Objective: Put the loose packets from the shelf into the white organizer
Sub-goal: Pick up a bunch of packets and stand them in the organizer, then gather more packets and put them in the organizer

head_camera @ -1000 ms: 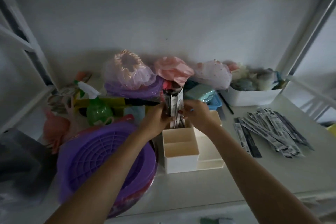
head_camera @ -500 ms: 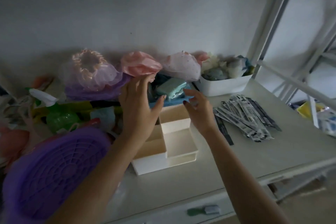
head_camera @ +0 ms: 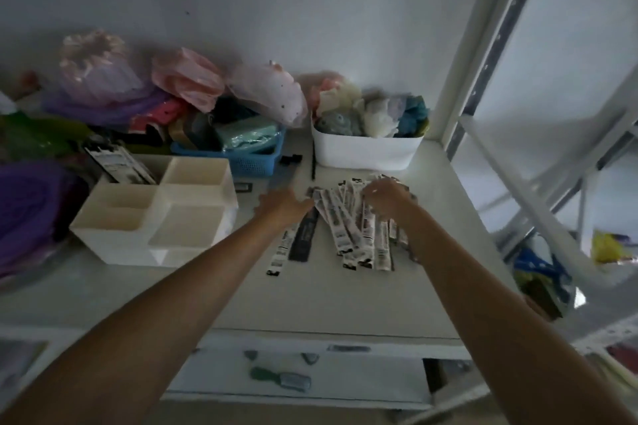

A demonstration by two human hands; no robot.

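A fan of several long, narrow printed packets point(head_camera: 355, 231) lies on the white shelf point(head_camera: 310, 297), right of centre. My left hand point(head_camera: 284, 205) rests flat at the pile's left edge, beside a dark packet point(head_camera: 305, 238). My right hand point(head_camera: 385, 195) covers the far end of the pile, fingers curled onto the packets; whether it grips any is unclear. The white organizer point(head_camera: 155, 221), with several compartments, stands to the left. A few packets point(head_camera: 119, 164) stand tilted in its back-left compartment.
A blue basket point(head_camera: 252, 159) and a white tub point(head_camera: 362, 152) of soft items stand behind the pile. Bagged pink and purple things line the wall. A purple basket point(head_camera: 27, 210) is at far left. The shelf post point(head_camera: 483, 45) rises at right.
Both hands left the organizer, where they had set packets into the back compartment, and moved right onto the loose pile. The view swung right with them.
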